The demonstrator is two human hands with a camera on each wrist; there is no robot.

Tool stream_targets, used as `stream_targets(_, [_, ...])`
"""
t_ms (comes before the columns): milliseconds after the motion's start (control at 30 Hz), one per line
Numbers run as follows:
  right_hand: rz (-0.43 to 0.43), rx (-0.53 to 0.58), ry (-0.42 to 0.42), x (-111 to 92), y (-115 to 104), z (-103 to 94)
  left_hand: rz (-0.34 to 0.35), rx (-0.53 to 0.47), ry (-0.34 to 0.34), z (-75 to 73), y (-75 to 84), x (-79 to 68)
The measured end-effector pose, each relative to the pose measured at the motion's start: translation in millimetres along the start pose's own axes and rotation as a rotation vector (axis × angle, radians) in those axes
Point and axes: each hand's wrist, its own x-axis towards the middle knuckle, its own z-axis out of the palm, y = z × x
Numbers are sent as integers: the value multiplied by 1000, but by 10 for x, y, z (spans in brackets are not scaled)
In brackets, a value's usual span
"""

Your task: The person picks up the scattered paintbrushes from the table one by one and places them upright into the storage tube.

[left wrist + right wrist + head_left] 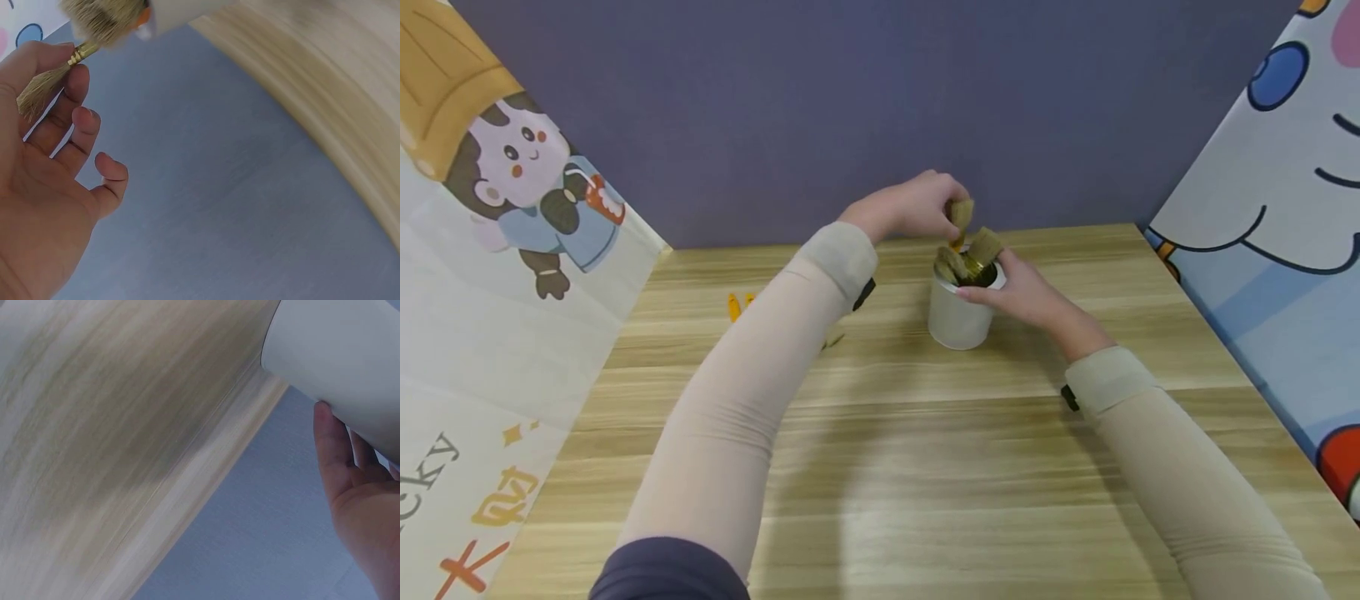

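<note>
A white can [957,317] stands upright toward the back of the wooden table, with several paintbrushes [985,246] in it, bristles up. My left hand [917,207] is over the can and pinches a paintbrush [39,94] near its gold ferrule, between thumb and index finger. Its tan bristles point up, and its lower end is at the can's opening. The other left fingers are spread and loosely bent. My right hand [1026,293] grips the can near its rim from the right, thumb in front. In the right wrist view its fingertips touch the can's white wall.
Two small orange pieces [733,307] lie on the table [925,467] left of the can, partly behind my left sleeve. Thin brownish bits [833,342] show beside that sleeve. A purple-grey wall [880,108] rises behind the table; printed panels flank both sides.
</note>
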Motion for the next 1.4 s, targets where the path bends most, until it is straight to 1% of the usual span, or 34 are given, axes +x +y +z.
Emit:
stream_targets(133, [-9, 8, 3, 2, 0, 3, 1, 6, -17, 80, -18, 48])
stream_targets(267, [-21, 13, 7, 7, 2, 10, -22, 2, -37, 128, -50, 89])
stream_targets(400, [-26, 31, 4, 9, 6, 14, -27, -53, -18, 158, -119, 105])
stream_targets(533, [-26, 35, -1, 14, -5, 16, -22, -129, 9, 177, -209, 80])
stream_targets(700, [-21, 27, -1, 19, -15, 13, -10, -173, 19, 190, -267, 69])
stream_targets(800, [-20, 31, -3, 14, -18, 13, -6, -158, 22, 189, -257, 83])
stream_targets(933, [-19, 32, -7, 9, -16, 23, -19, -121, 21, 179, -216, 95])
stream_targets(1133, [-19, 45, -16, 6, -8, 31, -32, -105, 39, 166, -165, 77])
stream_targets(1267, [-21, 46, -15, 1, -10, 19, -19, -55, 79, 194, -142, 80])
stream_targets(1400, [-14, 51, -24, -6, -12, 15, -46, -18, 138, 262, -100, 105])
